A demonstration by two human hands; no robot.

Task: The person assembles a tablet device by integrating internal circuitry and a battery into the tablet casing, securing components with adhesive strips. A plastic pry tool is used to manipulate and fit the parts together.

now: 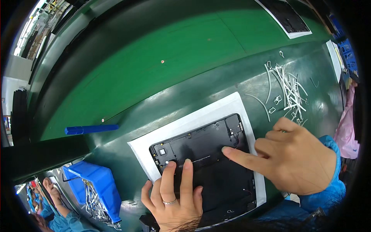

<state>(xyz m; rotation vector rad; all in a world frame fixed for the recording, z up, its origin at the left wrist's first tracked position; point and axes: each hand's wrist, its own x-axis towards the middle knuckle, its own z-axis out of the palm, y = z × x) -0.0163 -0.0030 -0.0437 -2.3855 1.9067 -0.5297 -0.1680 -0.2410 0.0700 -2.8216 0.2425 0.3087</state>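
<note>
A black tablet back housing (210, 181) lies on a white sheet (145, 144) on the dark green bench, its inner side with small fittings facing up. My left hand (174, 197), a ring on one finger, rests across the housing's left part with fingers stretched and apart. Coming from the right, my right hand (293, 154) points its index finger onto the housing near the middle, its tip touching or just over the surface. The other right fingers are curled in, and nothing shows in them.
White strips and offcuts (290, 89) lie in a heap at the right. A blue bin (112, 189) with metal-looking pieces stands at lower left. A blue marker-like tube (91, 129) lies beyond it. Another dark housing (288, 17) is at far right. Another person's arm (58, 199) shows at left.
</note>
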